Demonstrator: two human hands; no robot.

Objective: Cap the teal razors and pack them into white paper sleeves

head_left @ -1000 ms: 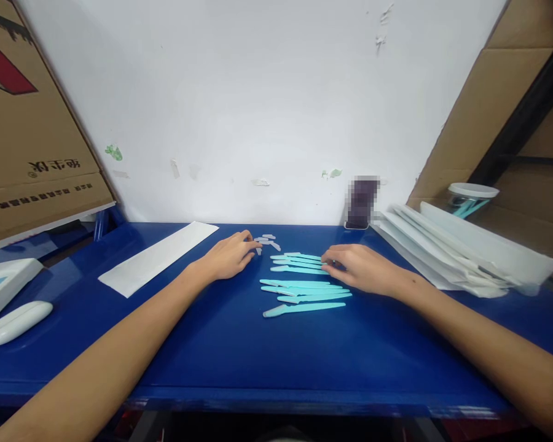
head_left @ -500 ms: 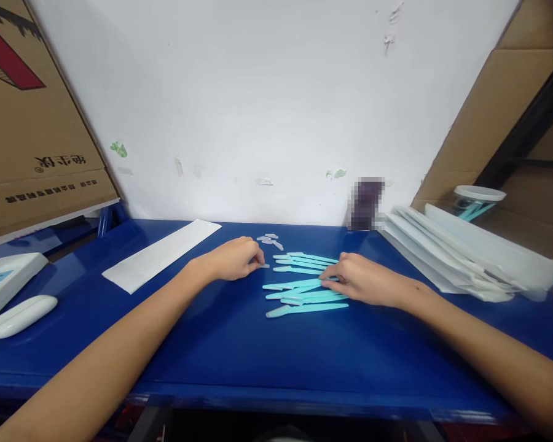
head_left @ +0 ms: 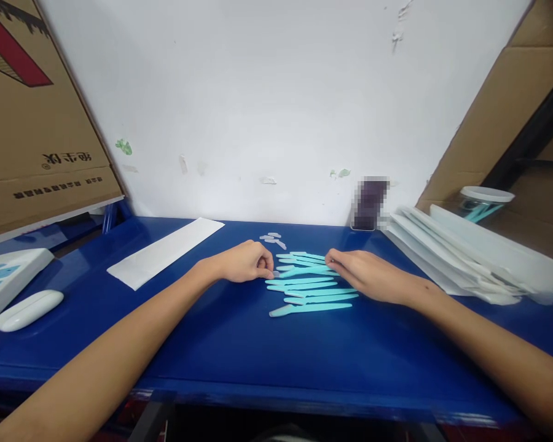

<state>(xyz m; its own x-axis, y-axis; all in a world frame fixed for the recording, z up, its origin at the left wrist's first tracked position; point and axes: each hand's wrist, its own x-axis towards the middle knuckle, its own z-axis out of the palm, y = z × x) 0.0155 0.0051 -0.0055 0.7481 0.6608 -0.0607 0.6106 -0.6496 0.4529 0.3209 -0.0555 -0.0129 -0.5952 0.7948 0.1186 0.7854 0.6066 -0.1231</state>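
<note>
Several turquoise plastic sticks (head_left: 311,288) lie side by side in the middle of the blue table (head_left: 258,350). My left hand (head_left: 246,263) rests at their left ends, its fingers pinched on a small clear cap (head_left: 274,274) that touches the tip of one stick. My right hand (head_left: 368,275) lies over the right ends, fingers closed on the handle of that same turquoise stick (head_left: 304,270). A few more small clear caps (head_left: 271,238) lie loose just behind the sticks.
A white paper sleeve (head_left: 166,252) lies at the back left. A white case (head_left: 27,310) and a white tray (head_left: 4,276) sit at the left edge. A stack of white sleeves (head_left: 470,258) and a lidded jar (head_left: 483,202) stand right; cardboard boxes (head_left: 37,123) flank both sides.
My left hand came back from the loose caps with one pinched and moved right to the sticks. My right hand took hold of one stick and angled it toward the cap.
</note>
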